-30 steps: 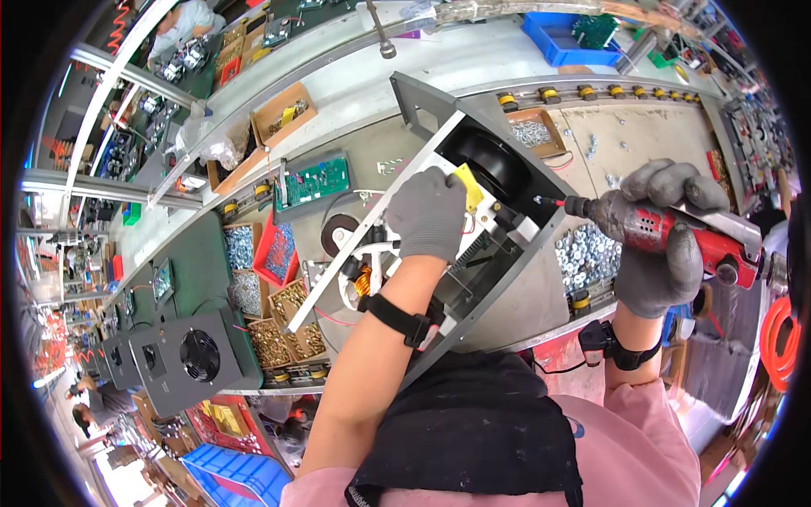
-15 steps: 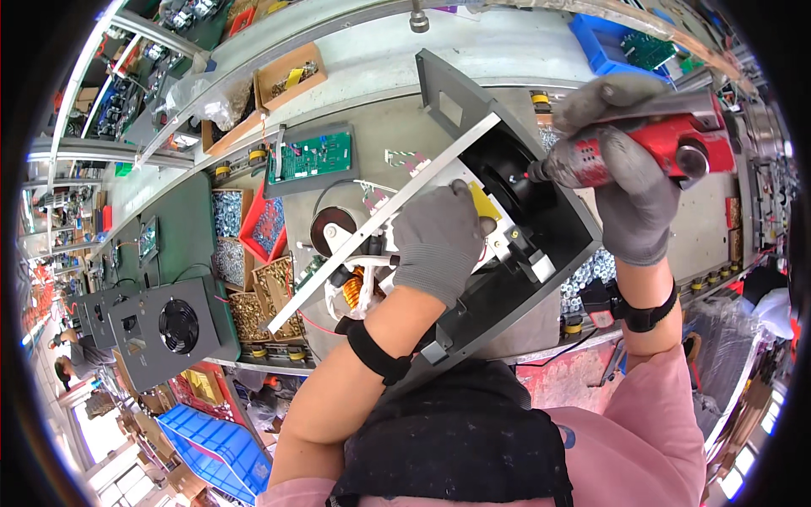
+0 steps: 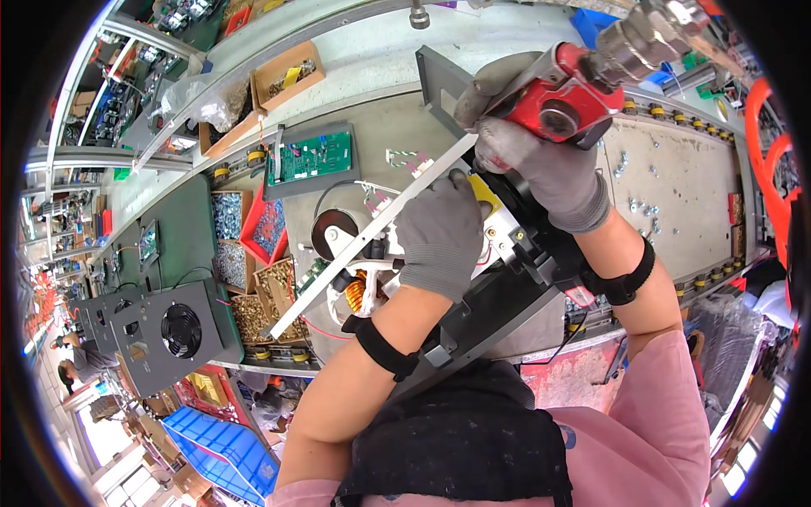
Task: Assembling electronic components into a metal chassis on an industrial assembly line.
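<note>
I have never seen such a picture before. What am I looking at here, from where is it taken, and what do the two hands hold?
The picture comes from a wide fisheye camera worn on a person's head, looking down, so straight edges bend near the rim. There is no machine: a person works with two hands in grey gloves at a factory bench.

The right hand grips a red power screwdriver, pointed down at an open dark metal case. The left hand presses flat on the parts inside that case, beside a long white metal strip.

On the bench lie loose screws. To the left are a green circuit board, small boxes of screws and a grey unit with a round fan.
</note>
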